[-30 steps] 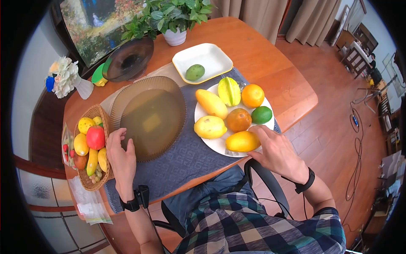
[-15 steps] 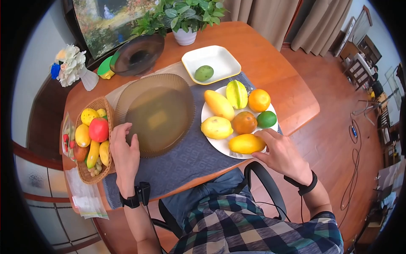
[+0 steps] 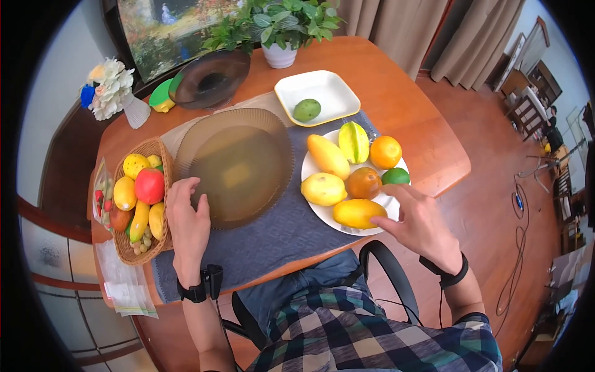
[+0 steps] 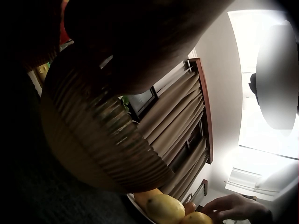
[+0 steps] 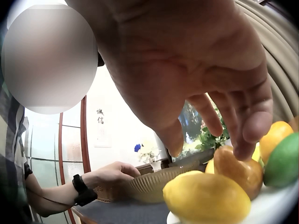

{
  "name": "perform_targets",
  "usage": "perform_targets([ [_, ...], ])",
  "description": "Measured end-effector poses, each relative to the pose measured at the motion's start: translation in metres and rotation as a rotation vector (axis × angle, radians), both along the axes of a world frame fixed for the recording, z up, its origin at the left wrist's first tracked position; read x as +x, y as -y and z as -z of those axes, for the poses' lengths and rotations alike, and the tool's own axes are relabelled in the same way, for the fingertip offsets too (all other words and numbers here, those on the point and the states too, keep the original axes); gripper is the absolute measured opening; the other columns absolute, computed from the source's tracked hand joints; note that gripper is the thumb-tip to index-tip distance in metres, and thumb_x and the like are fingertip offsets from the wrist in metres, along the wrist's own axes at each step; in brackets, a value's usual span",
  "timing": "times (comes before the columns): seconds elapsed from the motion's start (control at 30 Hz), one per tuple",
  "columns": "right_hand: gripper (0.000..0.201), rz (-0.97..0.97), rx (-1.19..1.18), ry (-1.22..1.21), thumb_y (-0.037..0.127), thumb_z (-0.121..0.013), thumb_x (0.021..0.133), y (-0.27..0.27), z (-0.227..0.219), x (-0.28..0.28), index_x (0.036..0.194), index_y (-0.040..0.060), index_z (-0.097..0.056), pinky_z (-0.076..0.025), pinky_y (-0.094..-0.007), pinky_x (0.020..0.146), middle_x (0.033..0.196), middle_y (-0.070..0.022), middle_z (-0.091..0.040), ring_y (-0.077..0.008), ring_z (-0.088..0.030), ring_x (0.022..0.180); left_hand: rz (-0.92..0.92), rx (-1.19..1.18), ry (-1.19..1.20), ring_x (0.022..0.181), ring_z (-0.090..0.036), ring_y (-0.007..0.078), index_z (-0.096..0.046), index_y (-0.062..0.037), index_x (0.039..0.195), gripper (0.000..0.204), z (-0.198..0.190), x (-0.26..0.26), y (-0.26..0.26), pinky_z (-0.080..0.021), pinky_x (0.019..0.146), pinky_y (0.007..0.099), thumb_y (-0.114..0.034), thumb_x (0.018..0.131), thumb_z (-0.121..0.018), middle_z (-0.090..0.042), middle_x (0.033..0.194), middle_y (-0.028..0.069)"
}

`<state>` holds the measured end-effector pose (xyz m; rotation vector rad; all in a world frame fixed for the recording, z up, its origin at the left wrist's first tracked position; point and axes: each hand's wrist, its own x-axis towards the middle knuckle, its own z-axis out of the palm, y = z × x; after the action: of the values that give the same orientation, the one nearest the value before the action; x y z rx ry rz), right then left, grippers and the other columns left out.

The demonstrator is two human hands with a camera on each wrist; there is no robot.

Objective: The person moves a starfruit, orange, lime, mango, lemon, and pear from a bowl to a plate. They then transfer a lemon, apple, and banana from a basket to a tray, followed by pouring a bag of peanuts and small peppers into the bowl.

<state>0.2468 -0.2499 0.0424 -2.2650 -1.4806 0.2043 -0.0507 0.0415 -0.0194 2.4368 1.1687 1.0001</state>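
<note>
My right hand (image 3: 424, 226) is over the right side of the white plate (image 3: 314, 214), fingers loosely bent and apart from the thumb, with nothing between them. Its thumb overlaps the right end of a yellow mango (image 3: 359, 214). In the right wrist view, the fingertips hang close to a brownish-orange fruit (image 5: 238, 170), beside a green lime (image 5: 282, 161). A yellow lemon-like fruit (image 3: 323, 189), another mango (image 3: 328, 156), a star fruit (image 3: 354, 141) and an orange (image 3: 385, 152) share the plate. My left hand (image 3: 188, 226) rests, fingers relaxed, by the rim of a ribbed brown glass bowl (image 3: 238, 204).
Left of the bowl stands a wicker basket (image 3: 127, 253) of mixed fruit, with plastic bags (image 3: 127, 288) near it. A white tray (image 3: 328, 90) holding a green fruit (image 3: 307, 110) stands behind the plate. Farther back are a dark glass dish (image 3: 211, 80) and a potted plant (image 3: 279, 57).
The head view has shifted, so the table things appear farther right and slightly lower. My right hand has moved from the mango's end toward the lime, its fingers spreading. The left hand stays by the bowl.
</note>
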Motion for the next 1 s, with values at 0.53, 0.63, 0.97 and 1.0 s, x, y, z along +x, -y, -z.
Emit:
perform_targets([
  [0.53, 0.025, -0.559, 0.206, -0.06, 0.012, -0.072, 0.092, -0.208, -0.027, -0.092, 0.113, -0.0023, -0.074, -0.06, -0.0555, 0.085, 0.099, -0.0264, -0.076, -0.0487, -0.074, 0.094, -0.057, -0.057, 0.169, 0.097, -0.071, 0.0288, -0.071, -0.0005, 0.121, 0.03, -0.038, -0.024, 0.006, -0.058, 0.086, 0.0389, 0.006, 0.092, -0.072, -0.073, 0.111, 0.0156],
  [0.63, 0.026, -0.524, 0.115, -0.063, 0.013, -0.07, 0.092, -0.237, -0.006, -0.119, 0.114, -0.0003, -0.076, -0.06, -0.0561, 0.086, 0.094, -0.0275, -0.077, -0.0485, -0.075, 0.095, -0.175, 0.115, 0.085, 0.096, -0.07, 0.0298, -0.072, -0.0011, 0.12, 0.031, -0.046, -0.056, -0.002, -0.057, 0.088, 0.0396, 0.006, 0.091, -0.073, -0.074, 0.111, 0.0162],
  [0.97, 0.012, -0.424, 0.22, -0.012, 0.002, -0.062, 0.087, -0.253, 0.059, -0.113, 0.091, -0.0058, -0.07, -0.06, -0.0594, 0.079, 0.085, -0.0328, -0.073, -0.0517, -0.074, 0.083, -0.423, 0.117, -0.156, 0.118, -0.064, 0.042, -0.073, 0.0016, 0.122, 0.036, -0.038, -0.132, -0.008, -0.049, 0.106, 0.0479, -0.001, 0.087, -0.078, -0.07, 0.125, 0.0201],
  [1.0, 0.012, -0.419, 0.224, -0.023, 0.001, -0.062, 0.087, -0.252, 0.058, -0.113, 0.092, -0.0058, -0.071, -0.06, -0.0595, 0.079, 0.086, -0.0329, -0.073, -0.0517, -0.074, 0.083, -0.374, 0.135, -0.179, 0.116, -0.063, 0.0406, -0.074, 0.0011, 0.124, 0.038, -0.039, -0.128, -0.005, -0.049, 0.105, 0.0483, -0.001, 0.086, -0.079, -0.069, 0.125, 0.0186],
])
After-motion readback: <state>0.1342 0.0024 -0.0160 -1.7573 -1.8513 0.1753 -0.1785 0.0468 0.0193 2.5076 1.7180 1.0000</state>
